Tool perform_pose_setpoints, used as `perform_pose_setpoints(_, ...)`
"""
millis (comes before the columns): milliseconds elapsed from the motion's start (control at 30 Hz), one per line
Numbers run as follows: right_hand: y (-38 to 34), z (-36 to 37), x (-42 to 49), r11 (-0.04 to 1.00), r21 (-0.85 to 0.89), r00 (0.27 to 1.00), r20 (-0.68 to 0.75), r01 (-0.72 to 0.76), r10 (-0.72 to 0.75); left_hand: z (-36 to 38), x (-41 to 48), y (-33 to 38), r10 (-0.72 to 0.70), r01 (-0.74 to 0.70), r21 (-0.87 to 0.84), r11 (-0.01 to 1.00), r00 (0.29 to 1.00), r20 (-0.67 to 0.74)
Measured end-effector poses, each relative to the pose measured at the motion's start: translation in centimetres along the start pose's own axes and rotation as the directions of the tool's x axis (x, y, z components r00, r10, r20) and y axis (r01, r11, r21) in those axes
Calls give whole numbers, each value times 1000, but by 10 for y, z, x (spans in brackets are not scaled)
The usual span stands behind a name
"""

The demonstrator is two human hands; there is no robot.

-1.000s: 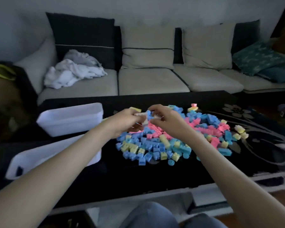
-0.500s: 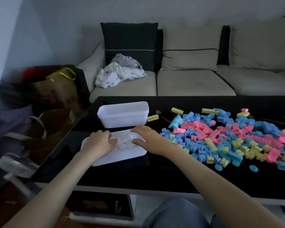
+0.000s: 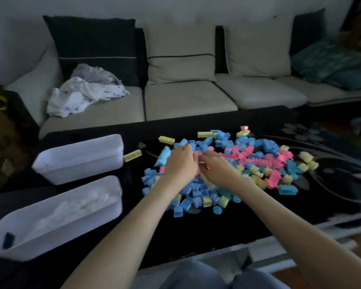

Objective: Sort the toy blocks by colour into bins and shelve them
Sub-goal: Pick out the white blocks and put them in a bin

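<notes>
Plastic blocks [image 3: 258, 161] lie heaped right of the near bin [image 3: 71, 228]; we judge them light, stiff, best pinched by their sides. Our left grip [image 3: 180, 163] and right grip [image 3: 215, 170] curl into the heap; what they pinch, we cannot tell

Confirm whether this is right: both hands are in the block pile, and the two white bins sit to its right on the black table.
No. The head view shows the farther white bin and nearer white bin left of the block pile, not right. The left hand and right hand are in the pile, on the black table.
</notes>
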State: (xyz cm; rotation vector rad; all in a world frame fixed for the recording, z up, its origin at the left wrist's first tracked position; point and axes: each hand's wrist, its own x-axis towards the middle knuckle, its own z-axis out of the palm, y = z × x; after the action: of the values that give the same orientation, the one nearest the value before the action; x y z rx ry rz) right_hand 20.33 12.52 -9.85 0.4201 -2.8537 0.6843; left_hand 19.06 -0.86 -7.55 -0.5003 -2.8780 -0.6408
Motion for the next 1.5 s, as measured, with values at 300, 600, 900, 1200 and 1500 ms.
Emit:
perform_pose_setpoints(300, 183, -77, -64, 702, -160, 710, -317, -694, 629, 85, 43, 96, 277, -282, -10, 959, 937, 213)
perform_pose_setpoints(600, 237, -85, -58, 569, -178, 596, -225, -803, 771, 123, 58, 126, 386, -402, -35, 915, 847, 364)
perform_pose_setpoints(900, 161, -83, -56, 876, 132, 692, -563, -464, 451, 89, 40, 117, 346, -324, -158, 933, 928, 138)
perform_pose_setpoints(1200, 10, -39, -29, 987, 157, 929, -367, 12, 47, 18, -7, 54, 167, -158, -152, 976, 985, 50)
perform_pose_setpoints(1500, -113, 22, 8, 933, 308, 968, -221, 184, -118, -56, -76, -74, 64, -72, -95, 993, 995, -83)
